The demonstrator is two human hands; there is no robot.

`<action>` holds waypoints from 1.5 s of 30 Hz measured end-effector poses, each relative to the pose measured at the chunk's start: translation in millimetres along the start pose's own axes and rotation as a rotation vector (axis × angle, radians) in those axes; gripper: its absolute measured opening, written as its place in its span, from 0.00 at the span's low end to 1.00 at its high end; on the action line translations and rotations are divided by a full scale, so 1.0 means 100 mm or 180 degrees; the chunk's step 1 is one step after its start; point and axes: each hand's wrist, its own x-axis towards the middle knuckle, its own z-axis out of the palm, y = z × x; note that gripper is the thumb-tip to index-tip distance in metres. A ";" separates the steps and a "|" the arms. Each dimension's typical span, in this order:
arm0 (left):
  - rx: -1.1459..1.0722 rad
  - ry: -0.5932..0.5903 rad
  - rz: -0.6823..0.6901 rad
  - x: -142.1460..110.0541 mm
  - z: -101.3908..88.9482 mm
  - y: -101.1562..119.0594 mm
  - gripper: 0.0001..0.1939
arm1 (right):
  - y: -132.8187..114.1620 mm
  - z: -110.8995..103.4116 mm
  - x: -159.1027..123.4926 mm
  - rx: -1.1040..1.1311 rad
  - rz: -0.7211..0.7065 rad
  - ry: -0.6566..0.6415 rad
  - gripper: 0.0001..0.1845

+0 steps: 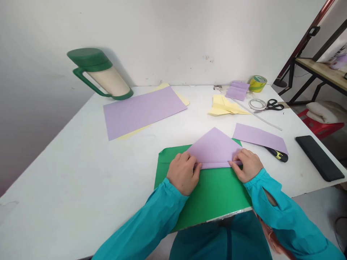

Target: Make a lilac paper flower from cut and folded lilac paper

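Note:
A purple sheet of paper lies on the green mat, its pointed corner facing away from me. Along its near edge runs a narrow folded strip. My left hand pinches the left end of that strip between thumb and curled fingers. At the right end, my right hand grips the strip in the same way. Beyond my right hand rests a loose purple strip of paper, partly covering a black and yellow utility knife.
A green and cream thermos jug stands at the back left, beside purple and yellow sheets. Toward the back right are a folded yellow paper, tape rolls and scissors. A black phone lies by the right edge.

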 end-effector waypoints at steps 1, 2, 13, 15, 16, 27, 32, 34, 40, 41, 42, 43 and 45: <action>0.0002 -0.0015 -0.0028 0.00 0.00 0.01 0.11 | -0.01 0.00 0.00 0.0044 0.0019 0.0011 0.12; -0.0001 -0.0030 -0.0053 -0.01 -0.01 0.01 0.11 | -0.01 -0.01 0.01 0.0067 0.0035 0.0027 0.11; 0.0045 -0.0221 -0.0042 0.05 -0.02 -0.01 0.09 | -0.04 -0.01 0.02 -0.0018 0.0099 -0.0038 0.09; 0.0076 -0.0182 -0.0003 0.05 -0.02 -0.02 0.09 | -0.04 0.00 0.02 -0.0012 0.0082 -0.0021 0.09; 0.0097 -0.0168 0.0012 0.04 -0.01 -0.02 0.10 | -0.03 0.00 0.02 -0.0014 0.0087 -0.0001 0.09; 0.0327 -0.0268 -0.0014 0.05 -0.01 0.01 0.09 | 0.01 0.03 0.03 -0.0033 0.0037 -0.0094 0.10; 0.0368 -0.0286 0.0015 0.06 -0.02 0.01 0.09 | -0.04 0.02 0.03 -0.0071 0.0131 0.0052 0.10; 0.0256 -0.0233 0.0080 0.06 -0.02 -0.02 0.09 | -0.04 0.01 0.02 0.0014 0.0055 0.0128 0.12; -0.0484 0.0052 0.0626 -0.01 0.01 -0.21 0.12 | 0.06 -0.04 -0.07 0.0487 -0.0452 0.0211 0.13; -0.0620 0.0087 0.0795 -0.03 0.01 -0.25 0.12 | 0.09 -0.05 -0.09 0.0508 -0.0551 0.0205 0.12; -0.0741 0.0116 0.0949 -0.05 0.01 -0.28 0.12 | 0.11 -0.05 -0.10 0.0513 -0.0629 0.0204 0.11; -0.0839 0.0155 0.1068 -0.07 0.01 -0.31 0.13 | 0.13 -0.05 -0.12 0.0514 -0.0680 0.0206 0.10; -0.0921 0.0231 0.1110 -0.10 0.00 -0.33 0.14 | 0.15 -0.05 -0.14 0.0516 -0.0684 0.0225 0.10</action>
